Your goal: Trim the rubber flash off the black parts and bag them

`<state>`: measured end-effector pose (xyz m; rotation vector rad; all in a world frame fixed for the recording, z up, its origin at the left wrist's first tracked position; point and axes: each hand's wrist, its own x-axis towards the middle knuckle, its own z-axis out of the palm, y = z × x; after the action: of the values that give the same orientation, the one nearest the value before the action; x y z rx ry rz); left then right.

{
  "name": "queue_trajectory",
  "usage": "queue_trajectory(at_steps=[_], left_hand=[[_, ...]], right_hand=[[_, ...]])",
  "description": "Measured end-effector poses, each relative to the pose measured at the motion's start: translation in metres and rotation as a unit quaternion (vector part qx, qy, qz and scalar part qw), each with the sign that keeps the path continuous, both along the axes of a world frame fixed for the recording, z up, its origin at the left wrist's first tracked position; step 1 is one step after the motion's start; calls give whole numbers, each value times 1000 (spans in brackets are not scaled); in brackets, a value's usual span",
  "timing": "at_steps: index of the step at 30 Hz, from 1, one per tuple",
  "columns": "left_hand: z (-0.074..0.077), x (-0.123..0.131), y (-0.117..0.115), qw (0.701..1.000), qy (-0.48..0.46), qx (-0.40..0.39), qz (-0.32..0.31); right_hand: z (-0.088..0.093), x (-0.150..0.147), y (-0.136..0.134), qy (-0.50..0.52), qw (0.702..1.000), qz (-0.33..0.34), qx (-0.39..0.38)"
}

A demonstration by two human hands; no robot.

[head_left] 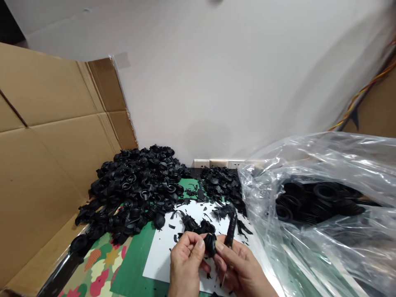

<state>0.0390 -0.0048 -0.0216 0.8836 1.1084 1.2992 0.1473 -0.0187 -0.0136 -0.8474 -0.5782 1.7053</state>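
My left hand [185, 264] and my right hand [239, 268] meet near the bottom middle of the view, above a white sheet [161, 251]. Both pinch a small ribbed black rubber part [210, 243] between thumb and fingers. My right hand also grips a dark-handled cutting tool [230, 232] that points up and away from me. More black parts and trimmed scraps [193, 223] lie on the sheet just beyond my fingers.
A large heap of black rubber parts [136, 189] sits at the left, against a cardboard wall [46, 165]. A smaller pile of scraps [221, 183] lies by the white wall. A clear plastic bag [324, 214] holding black rings fills the right. Green patterned mat [123, 264] underneath.
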Motion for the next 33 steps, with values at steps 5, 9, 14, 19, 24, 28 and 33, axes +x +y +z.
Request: queue_trajectory(at_steps=[5, 9, 14, 19, 24, 28, 33], left_hand=[[3, 0, 1, 998, -37, 0, 45], [9, -2, -1, 998, -49, -27, 30], [17, -6, -2, 997, -65, -41, -24], [20, -8, 0, 992, -98, -61, -49], [25, -8, 0, 988, -128, -73, -50], [26, -5, 0, 987, -125, -80, -56], [20, -3, 1, 993, -87, -69, -25]], right_hand=[[-17, 1, 1, -137, 990, -20, 2], [-19, 1, 0, -106, 994, 15, -9], [-11, 1, 0, -69, 996, 53, -34], [-2, 2, 2, -86, 992, 79, -40], [6, 1, 2, -62, 993, 94, -41], [7, -3, 3, -35, 994, 90, -47], [2, -3, 4, -129, 990, 55, -13]])
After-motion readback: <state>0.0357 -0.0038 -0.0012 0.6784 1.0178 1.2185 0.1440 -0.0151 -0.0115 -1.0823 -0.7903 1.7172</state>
